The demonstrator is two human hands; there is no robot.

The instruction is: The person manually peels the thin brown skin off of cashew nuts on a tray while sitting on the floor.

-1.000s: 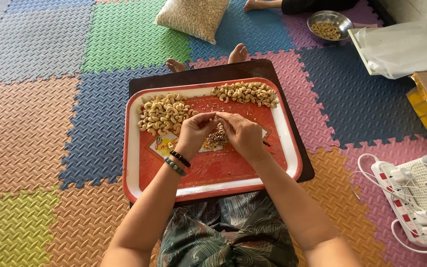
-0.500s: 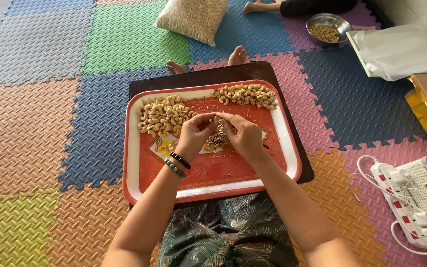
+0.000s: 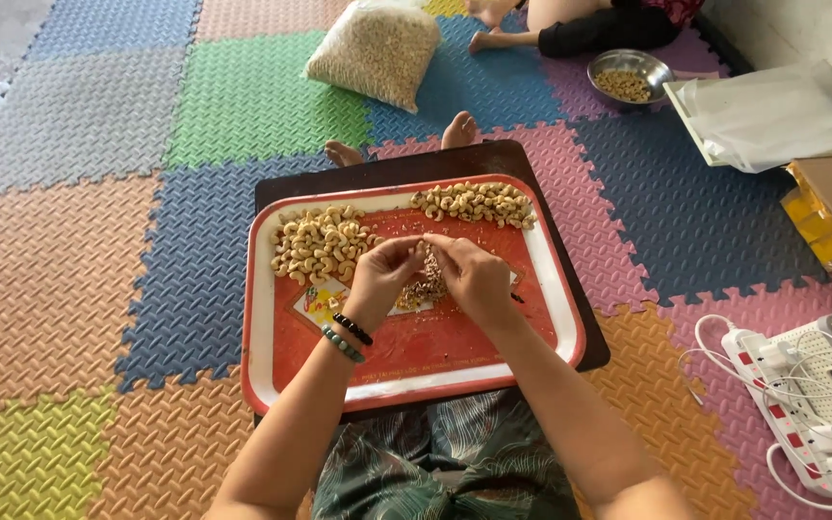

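head view | left hand (image 3: 380,273) and right hand (image 3: 474,274) fingers pinched together on one cashew (image 3: 423,248) above red tray (image 3: 416,337) centre | cashew piles (image 3: 322,243) on tray's far side | clear bag of nuts (image 3: 377,48) on floor mat beyond | yellow box (image 3: 825,217) far right

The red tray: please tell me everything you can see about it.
The red tray is rectangular with rounded corners, a white inner border and a printed picture in the middle; it looks like plastic or metal. It lies flat on a dark board over the person's lap. It holds two heaps of pale cashew nuts and a small pile of brown scraps. Both hands work above its centre.
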